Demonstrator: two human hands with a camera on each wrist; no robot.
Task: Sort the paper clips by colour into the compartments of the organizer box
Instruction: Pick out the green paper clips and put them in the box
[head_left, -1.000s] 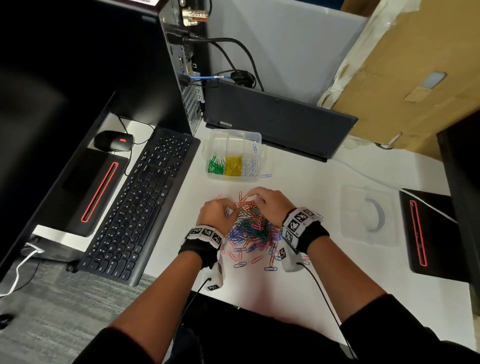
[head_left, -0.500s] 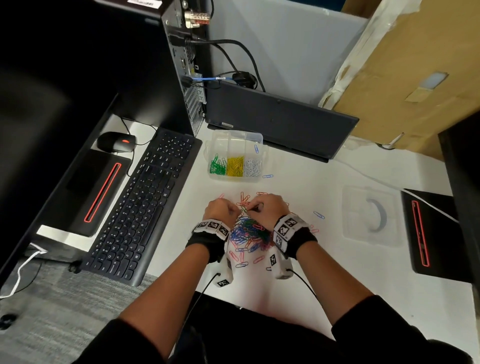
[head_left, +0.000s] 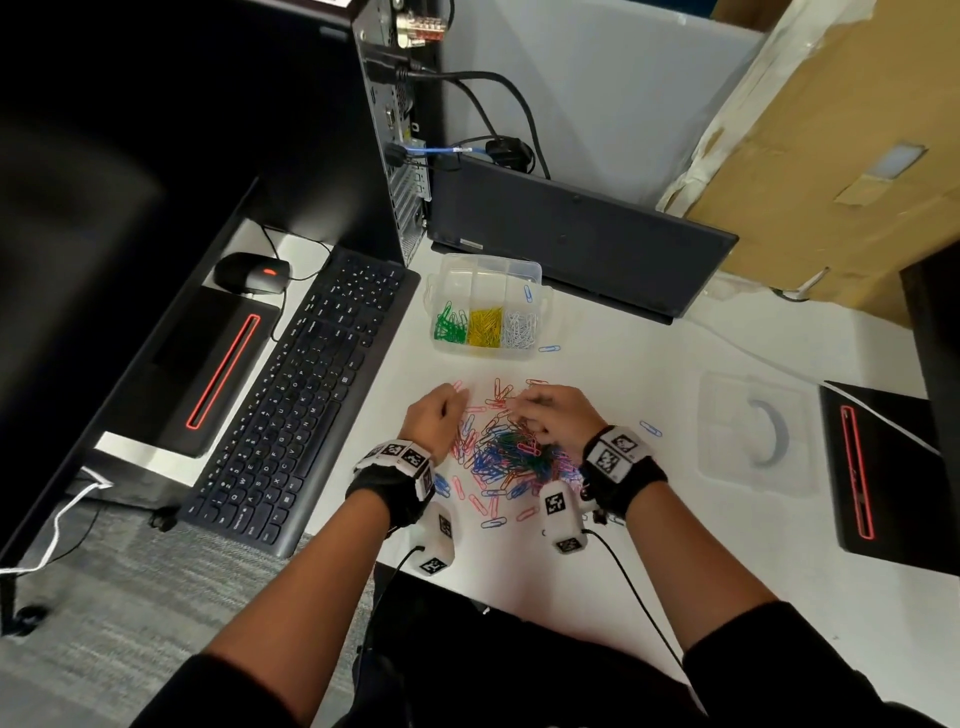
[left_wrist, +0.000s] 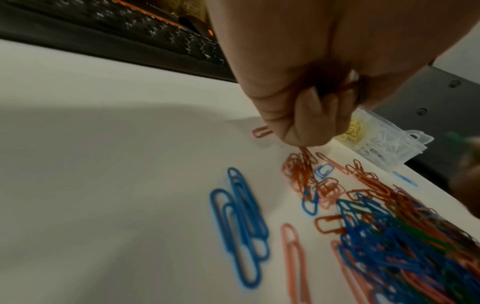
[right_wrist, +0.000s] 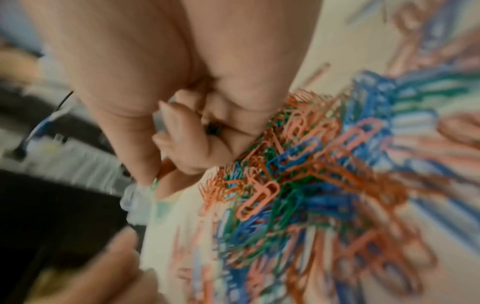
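Your white table (head_left: 675, 545) carried everything, with a black keyboard (head_left: 306, 395) along its left side and a dark laptop (head_left: 571, 234) propped at the back. The clear organizer box (head_left: 540, 270) sat just in front of that laptop, and its three near compartments held green clips (head_left: 449, 327), yellow clips (head_left: 485, 326) and white clips (head_left: 521, 328) from left to right. One blue clip (head_left: 528, 293) lay in a far compartment on the right side. A clear lid (head_left: 753, 431) sat off to your right, well apart from the box.

The mixed pile of paper clips (head_left: 511, 457) was spread on the table between your wrists, mostly blue, red, pink and green, with strays around its edges.

Your left hand (head_left: 434, 415) had its fingers (left_wrist: 306, 115) curled tight together, pinching a little bunch of red clips (left_wrist: 302, 164) that dangled down onto the far left edge of the pile. Your right hand (head_left: 553, 415) was curled over the far right side of the pile, and the fingers (right_wrist: 182, 131) looked pressed round something, but that wrist view was too blurred for me to tell what, if anything, they pinched.
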